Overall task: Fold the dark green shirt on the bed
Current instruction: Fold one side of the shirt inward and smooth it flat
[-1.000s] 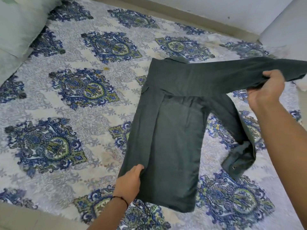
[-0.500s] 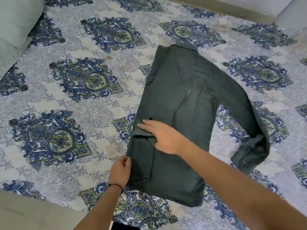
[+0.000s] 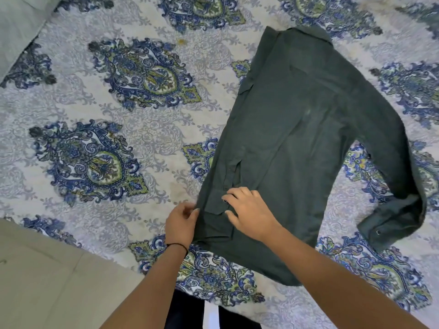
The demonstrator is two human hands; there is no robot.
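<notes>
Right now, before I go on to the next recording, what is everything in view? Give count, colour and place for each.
shirt: one, dark green, flat on the bed right of centre, partly folded
sleeve: one, dark green, sticks out from the shirt's right side, cuff nearest the camera
bedsheet: one, white with blue and green medallions, covers the bed
pillow: one, pale green, top left corner
floor: beige, lower left beside the bed
trousers: dark, bottom edge at the centre
wristband: one, black, on the left wrist
left grip: bare hand, pinches the shirt's near left edge
right grip: bare hand, fingers spread, rests on the shirt's near left part
</notes>
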